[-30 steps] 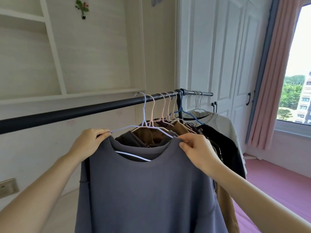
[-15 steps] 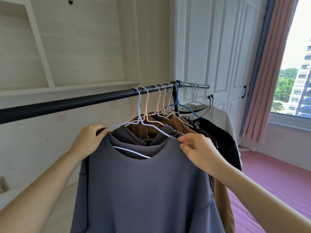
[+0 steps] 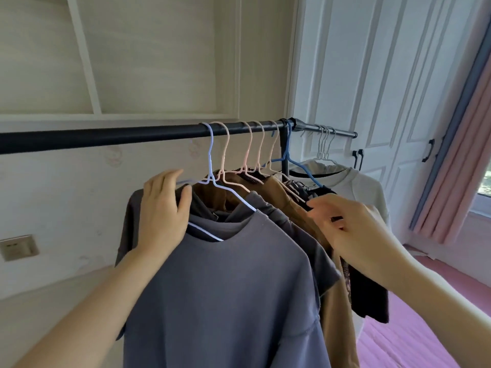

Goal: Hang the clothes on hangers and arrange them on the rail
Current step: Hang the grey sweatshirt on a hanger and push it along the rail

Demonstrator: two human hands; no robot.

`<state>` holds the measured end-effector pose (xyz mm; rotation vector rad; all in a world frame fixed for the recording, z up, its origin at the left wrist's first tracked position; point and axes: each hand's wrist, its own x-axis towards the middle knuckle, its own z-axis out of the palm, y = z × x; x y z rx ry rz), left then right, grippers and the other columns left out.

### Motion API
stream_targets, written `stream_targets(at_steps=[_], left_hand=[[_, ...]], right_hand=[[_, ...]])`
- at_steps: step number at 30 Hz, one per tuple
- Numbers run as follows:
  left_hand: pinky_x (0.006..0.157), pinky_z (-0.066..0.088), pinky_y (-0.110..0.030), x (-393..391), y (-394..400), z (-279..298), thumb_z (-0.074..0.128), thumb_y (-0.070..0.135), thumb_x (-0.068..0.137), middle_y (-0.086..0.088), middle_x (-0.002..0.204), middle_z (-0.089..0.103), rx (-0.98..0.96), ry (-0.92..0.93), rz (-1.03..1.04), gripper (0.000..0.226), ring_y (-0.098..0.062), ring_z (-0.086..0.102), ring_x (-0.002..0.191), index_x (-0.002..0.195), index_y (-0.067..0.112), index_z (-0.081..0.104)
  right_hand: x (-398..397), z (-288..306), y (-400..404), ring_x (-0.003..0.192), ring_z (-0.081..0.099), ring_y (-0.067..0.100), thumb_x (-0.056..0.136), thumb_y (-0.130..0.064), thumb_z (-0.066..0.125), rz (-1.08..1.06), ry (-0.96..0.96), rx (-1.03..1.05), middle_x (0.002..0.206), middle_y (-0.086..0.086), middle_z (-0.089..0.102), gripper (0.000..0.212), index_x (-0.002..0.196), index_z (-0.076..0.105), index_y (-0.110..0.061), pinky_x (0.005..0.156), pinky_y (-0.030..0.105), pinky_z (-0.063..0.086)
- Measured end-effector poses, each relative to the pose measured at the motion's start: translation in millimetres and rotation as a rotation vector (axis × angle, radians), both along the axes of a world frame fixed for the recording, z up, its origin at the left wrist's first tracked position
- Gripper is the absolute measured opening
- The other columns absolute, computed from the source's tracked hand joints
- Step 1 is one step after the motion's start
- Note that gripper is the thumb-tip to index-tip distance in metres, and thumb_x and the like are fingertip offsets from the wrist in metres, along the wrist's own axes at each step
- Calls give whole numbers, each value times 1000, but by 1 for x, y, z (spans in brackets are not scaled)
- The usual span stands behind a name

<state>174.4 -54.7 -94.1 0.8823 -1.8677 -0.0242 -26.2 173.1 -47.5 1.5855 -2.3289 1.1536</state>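
The grey T-shirt (image 3: 225,288) now hangs by its light blue hanger (image 3: 211,166) on the black rail (image 3: 106,135). The left hand (image 3: 164,211) has let go of the shoulder and lies with released fingers on it. The right hand (image 3: 345,227) moved to the black garment (image 3: 372,296); its grasp I cannot tell. The shirt's lower part is cut off.

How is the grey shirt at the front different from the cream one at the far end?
The grey shirt is dark, while the cream shirt is pale. The grey shirt hangs on a light blue hanger over the thick black rail; the cream shirt hangs on white hangers over the thinner silver end bar. Both hang on wire hangers.
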Motion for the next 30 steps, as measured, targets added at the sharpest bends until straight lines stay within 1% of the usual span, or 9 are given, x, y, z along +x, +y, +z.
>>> stream_targets(at_steps=[2,6,10,12,14,18,25,27,30], left_hand=[[101,26,-21,-13,22,3,50,22,96,-9,130,56,24,62,32,33,-25,45,124,126,8,55],[91,25,-5,-38,73,-6,54,21,94,-1,124,55,124,209,45,29,-19,43,120,121,14,58],[79,28,4,-64,113,-13,57,28,93,7,123,49,310,298,22,30,-14,43,120,121,20,57],[84,33,-1,-79,130,-15,59,35,90,7,127,48,374,312,20,36,-11,42,121,124,22,55],[99,37,-20,-91,142,-17,63,43,85,6,133,45,439,307,28,51,-12,39,127,131,22,50],[114,31,-43,-116,160,-25,75,48,74,0,151,30,594,319,80,94,-19,27,141,148,20,25],[111,34,-38,-126,181,-32,67,24,82,1,146,35,632,443,93,77,-16,32,137,148,20,26],[109,36,-35,-120,183,-29,63,17,85,4,145,37,639,467,92,72,-14,36,135,147,24,28],[103,39,-33,-111,188,-24,56,8,89,11,143,33,702,528,40,71,-10,38,129,147,35,24]], right_hand=[[-19,3,3,83,66,4,92,-19,52,40,-40,-5,92,-15,73,28,110,66,-35,82,23,51],[-55,-10,-9,85,64,-6,90,-18,55,198,-84,67,87,-17,73,25,107,66,-34,81,9,48],[-73,-28,-22,92,67,1,91,-17,58,354,-191,124,91,-13,73,23,107,66,-30,95,32,52],[-80,-33,-26,94,67,4,90,-19,58,412,-251,153,94,-11,73,22,105,66,-33,94,35,53],[-81,-37,-30,96,66,6,92,-25,57,454,-297,196,99,-11,72,20,107,66,-33,93,37,53],[-70,-39,-36,100,63,9,96,-34,50,523,-391,236,105,-8,69,25,112,67,-26,93,34,51],[-53,-59,-29,88,61,-2,98,-26,50,623,-578,173,95,-13,67,18,112,62,-26,74,11,50],[-49,-66,-27,95,64,4,96,-30,52,662,-690,193,106,-6,68,30,125,56,-23,84,19,52],[-39,-63,-27,96,64,5,97,-31,51,706,-737,204,110,-4,66,28,124,53,-26,81,17,52]])
